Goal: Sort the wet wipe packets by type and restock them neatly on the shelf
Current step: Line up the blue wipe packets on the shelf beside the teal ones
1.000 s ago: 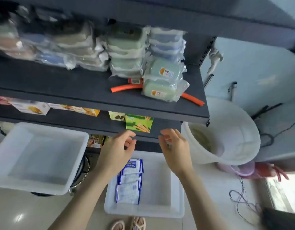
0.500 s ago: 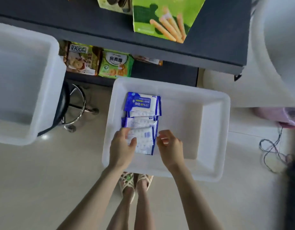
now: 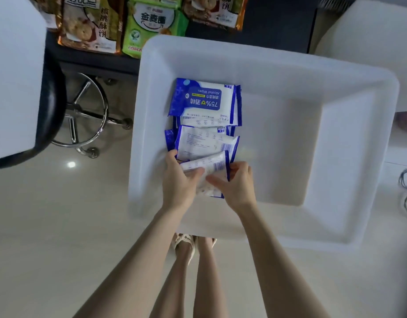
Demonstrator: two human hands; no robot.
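Over the pale floor (image 3: 60, 226) by the snack shelf (image 3: 266, 26), both hands have dropped from shelf height into the white tub (image 3: 349, 157), left grip (image 3: 179, 180) and right grip (image 3: 234, 187) pinching the nearest alcohol wipe packet (image 3: 207, 165), likely starting another restock pickup.

White bin (image 3: 349, 92) and stool (image 3: 83, 115) on pale floor (image 3: 60, 216)

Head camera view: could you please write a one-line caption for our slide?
Left hand and right hand hold the nearest wipe packet in a white tub, more packets lined up beyond.
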